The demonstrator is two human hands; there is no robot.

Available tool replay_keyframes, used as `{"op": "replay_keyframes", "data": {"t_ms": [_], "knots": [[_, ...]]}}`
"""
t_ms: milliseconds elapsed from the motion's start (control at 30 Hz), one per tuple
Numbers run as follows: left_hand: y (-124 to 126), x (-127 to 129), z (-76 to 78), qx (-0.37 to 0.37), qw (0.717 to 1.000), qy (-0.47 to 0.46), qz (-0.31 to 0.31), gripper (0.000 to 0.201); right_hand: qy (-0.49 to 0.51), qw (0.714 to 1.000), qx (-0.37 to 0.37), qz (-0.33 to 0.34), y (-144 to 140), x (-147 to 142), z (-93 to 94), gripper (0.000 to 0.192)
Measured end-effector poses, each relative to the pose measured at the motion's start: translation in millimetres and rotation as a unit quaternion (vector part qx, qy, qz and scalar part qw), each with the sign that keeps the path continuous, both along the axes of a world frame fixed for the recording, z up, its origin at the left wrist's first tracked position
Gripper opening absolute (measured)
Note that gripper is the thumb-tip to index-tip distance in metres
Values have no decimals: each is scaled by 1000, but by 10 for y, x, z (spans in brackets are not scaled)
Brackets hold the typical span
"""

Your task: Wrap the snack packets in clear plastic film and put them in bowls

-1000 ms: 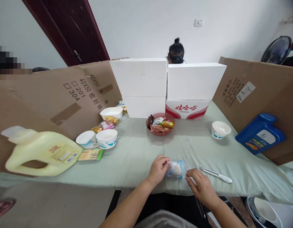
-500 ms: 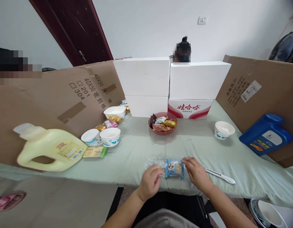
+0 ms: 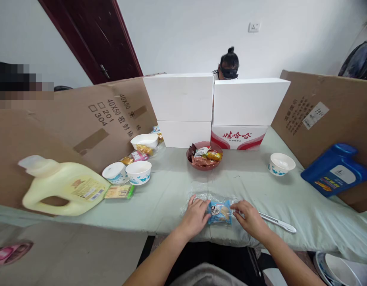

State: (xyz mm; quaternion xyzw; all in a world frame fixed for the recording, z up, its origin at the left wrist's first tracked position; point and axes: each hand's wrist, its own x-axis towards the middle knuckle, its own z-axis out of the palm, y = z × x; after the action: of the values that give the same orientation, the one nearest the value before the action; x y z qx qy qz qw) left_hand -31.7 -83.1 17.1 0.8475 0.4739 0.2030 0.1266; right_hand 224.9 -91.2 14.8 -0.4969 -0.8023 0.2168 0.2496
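Note:
A blue packaged snack [image 3: 220, 212] lies on a crinkled sheet of clear plastic film [image 3: 189, 198] near the table's front edge. At the packet's left end, my left hand [image 3: 195, 216] has its fingers and thumb closed on the edge. My right hand [image 3: 251, 218] pinches the packet's right end between thumb and fingers. Just right of that hand lies a slim tool with a white handle [image 3: 283, 226], its other end partly hidden behind the hand. Farther back, a red bowl [image 3: 204, 167] holds several wrapped snacks.
On the left stand a yellow jug [image 3: 82, 188], two paper bowls [image 3: 138, 174] and a snack packet [image 3: 119, 191]. A paper bowl [image 3: 281, 163] and a blue bottle [image 3: 335, 171] are at right. White boxes [image 3: 183, 99] and cardboard [image 3: 97, 119] wall the table; a person sits behind.
My left hand has moved right and forward onto the packet's left end. My right hand stays at its right end, and the packet has shifted very slightly.

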Motion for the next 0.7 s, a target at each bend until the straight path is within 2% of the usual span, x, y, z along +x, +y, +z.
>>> {"op": "replay_keyframes", "data": {"t_ms": [67, 167, 233, 300, 400, 500, 600, 700], "knots": [[-113, -69, 77, -13, 1000, 2, -27, 26, 8, 999, -19, 50, -151, 41, 156, 20], [-300, -201, 208, -88, 988, 33, -121, 13, -1, 983, -96, 155, -382, 118, 352, 11], [-385, -260, 296, -152, 971, 53, -174, 21, -5, 970, -149, 191, -472, 149, 405, 14], [-412, -257, 370, -184, 964, 55, -184, 24, -4, 973, -167, 160, -481, 138, 389, 20], [-357, -126, 406, -158, 977, 28, -142, 10, 2, 991, -117, 60, -374, 30, 291, 26], [-251, 66, 290, -89, 994, -16, -68, 23, 13, 999, -33, 32, -223, -139, 176, 23], [-159, 177, 37, -37, 999, -9, -24, 56, -9, 998, -1, 60, -92, -276, 64, 44], [-120, 168, -225, -37, 998, 37, -24, 89, -59, 996, -25, 67, 7, -327, -42, 67]]}}
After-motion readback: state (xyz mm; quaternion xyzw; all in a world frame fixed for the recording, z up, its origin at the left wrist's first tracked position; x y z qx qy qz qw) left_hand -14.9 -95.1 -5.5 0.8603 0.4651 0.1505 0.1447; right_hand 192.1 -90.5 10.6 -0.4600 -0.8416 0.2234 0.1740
